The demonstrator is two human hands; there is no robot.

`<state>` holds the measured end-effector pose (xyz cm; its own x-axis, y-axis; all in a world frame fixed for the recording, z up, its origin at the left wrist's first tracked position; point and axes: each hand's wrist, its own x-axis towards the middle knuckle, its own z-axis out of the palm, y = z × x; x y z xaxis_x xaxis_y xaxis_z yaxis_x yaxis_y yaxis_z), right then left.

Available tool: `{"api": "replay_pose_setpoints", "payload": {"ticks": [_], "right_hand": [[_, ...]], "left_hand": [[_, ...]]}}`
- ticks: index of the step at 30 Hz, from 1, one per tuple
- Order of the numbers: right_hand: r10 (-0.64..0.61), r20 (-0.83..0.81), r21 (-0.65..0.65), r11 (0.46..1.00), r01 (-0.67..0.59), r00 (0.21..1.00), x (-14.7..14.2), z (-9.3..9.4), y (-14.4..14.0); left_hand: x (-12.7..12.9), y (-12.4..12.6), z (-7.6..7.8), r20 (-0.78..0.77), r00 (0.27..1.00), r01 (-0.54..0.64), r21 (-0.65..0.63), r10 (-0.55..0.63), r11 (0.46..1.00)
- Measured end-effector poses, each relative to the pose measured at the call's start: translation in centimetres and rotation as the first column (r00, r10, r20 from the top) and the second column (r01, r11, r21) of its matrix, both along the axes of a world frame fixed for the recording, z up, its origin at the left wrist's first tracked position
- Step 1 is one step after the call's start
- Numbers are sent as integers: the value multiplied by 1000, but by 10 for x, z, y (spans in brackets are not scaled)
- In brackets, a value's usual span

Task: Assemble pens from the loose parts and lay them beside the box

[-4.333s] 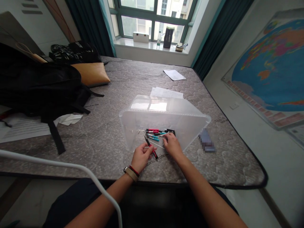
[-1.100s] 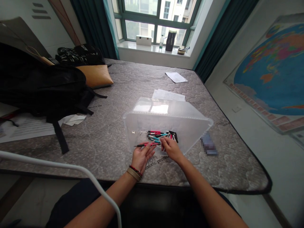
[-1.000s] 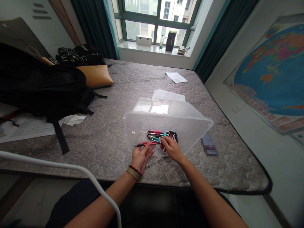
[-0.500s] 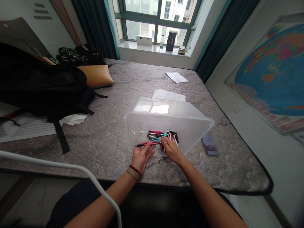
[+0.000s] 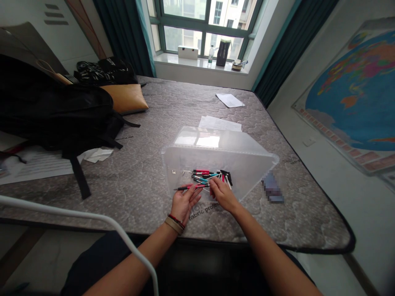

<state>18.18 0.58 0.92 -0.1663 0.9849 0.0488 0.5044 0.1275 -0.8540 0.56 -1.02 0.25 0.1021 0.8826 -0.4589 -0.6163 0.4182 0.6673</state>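
Observation:
A red and black pen [image 5: 187,188] lies nearly level across the fingers of my left hand [image 5: 182,201], its dark tip pointing left. My left thumb presses on the barrel. Curled fingers of my right hand [image 5: 222,194] close around the pen's right end, and the exact grip there is hidden. Both hands are at the near side of a clear plastic bin [image 5: 247,164] that lies on its side with its opening toward me. Inside it, just beyond my hands, is a pile of red, teal, black and white pens [image 5: 202,176] and pen parts.
The bin rests on a grey quilted mattress [image 5: 138,181]. White papers [image 5: 220,123] lie behind it, and a blurred-out item [image 5: 272,188] is at its right. A black backpack [image 5: 61,111] occupies the left side. A white tube [image 5: 120,230] curves across the lower left.

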Motion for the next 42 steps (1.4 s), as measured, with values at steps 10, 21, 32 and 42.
{"api": "replay_pose_setpoints", "payload": {"ticks": [10,21,32,42], "right_hand": [[-15,15,2,1000,15,1000,-1,1,0],[-3,9,-1,1000,3,1000,-2,-3,1],[49,14,37,998,-49,999,-3,3,-2],[-20,-76,-54,998,16,997,0,-10,1]], "left_hand": [[-1,2,0,-5,1000,-11,1,11,1000],[-1,1,-3,-5,1000,14,11,-14,1000],[-1,3,-1,-17,1000,-9,-11,8,1000],[4,-2,-2,-83,996,44,19,-42,999]]}}
